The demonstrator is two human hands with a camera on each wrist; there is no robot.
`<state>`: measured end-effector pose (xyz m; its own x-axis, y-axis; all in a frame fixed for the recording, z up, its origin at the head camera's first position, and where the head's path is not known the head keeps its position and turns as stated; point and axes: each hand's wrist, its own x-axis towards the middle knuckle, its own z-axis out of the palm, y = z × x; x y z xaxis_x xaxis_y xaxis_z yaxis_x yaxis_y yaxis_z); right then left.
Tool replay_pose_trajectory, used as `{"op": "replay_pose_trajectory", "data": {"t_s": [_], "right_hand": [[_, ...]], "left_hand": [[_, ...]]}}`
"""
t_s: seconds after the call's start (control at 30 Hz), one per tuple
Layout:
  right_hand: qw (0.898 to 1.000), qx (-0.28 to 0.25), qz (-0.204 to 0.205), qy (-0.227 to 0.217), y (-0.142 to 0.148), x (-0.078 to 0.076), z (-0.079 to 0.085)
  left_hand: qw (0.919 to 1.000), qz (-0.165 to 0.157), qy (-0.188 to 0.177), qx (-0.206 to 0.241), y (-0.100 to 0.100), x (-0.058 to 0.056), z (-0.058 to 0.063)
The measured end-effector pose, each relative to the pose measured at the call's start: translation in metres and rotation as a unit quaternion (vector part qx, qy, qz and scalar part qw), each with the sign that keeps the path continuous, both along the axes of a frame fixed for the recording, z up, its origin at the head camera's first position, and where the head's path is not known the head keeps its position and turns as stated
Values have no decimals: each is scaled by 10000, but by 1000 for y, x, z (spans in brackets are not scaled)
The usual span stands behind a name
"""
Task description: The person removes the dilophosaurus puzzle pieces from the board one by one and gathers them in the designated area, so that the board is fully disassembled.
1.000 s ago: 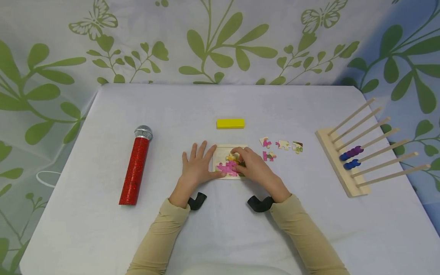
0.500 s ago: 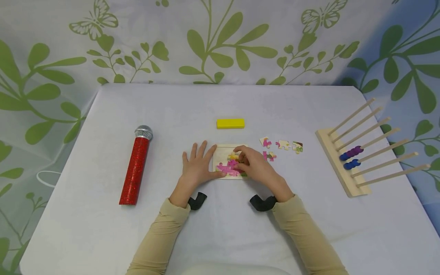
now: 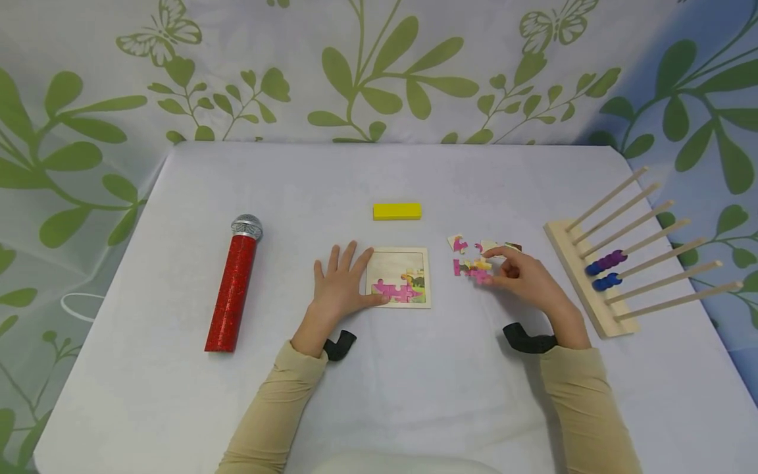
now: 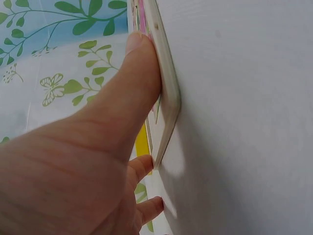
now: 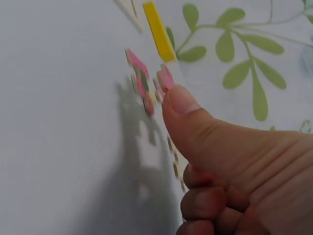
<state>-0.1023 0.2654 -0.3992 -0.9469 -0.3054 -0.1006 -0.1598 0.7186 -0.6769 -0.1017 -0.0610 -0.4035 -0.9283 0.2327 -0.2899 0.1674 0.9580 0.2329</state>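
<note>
While the left hand (image 3: 340, 286) lies spread at frame centre, fingers straight, thumb over the lower-left edge of the wooden tray (image 3: 385, 264), the right hand (image 3: 527, 280), right of centre, has thumb and index pinching a pink-yellow piece (image 3: 481, 274) close by the loose pieces (image 3: 458, 244); contact unclear. Step looks like shifting one piece; pickup or set-down, can't tell. Next move probably calls for a steady pinch.

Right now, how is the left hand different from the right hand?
The left hand spreads its fingers; the right hand curls some fingers. The left hand touches the puzzle tray; the right hand holds a puzzle piece. Both come out of beige sleeves.
</note>
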Motion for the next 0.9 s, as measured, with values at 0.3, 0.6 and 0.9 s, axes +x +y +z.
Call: {"op": "replay_pose_trajectory", "data": {"t_s": [0.3,0.6,0.9], "right_hand": [[9987,-342,-147,-334,15,0,-5],[9980,-477,351,-235,-35,-3,4],[9962,5,828,-277,-92,3,-5]], "left_hand": [[10000,30,-56,65,-1,1,3],[9999,28,12,99,0,2,5],[10000,16,87,20,1,1,4]]}}
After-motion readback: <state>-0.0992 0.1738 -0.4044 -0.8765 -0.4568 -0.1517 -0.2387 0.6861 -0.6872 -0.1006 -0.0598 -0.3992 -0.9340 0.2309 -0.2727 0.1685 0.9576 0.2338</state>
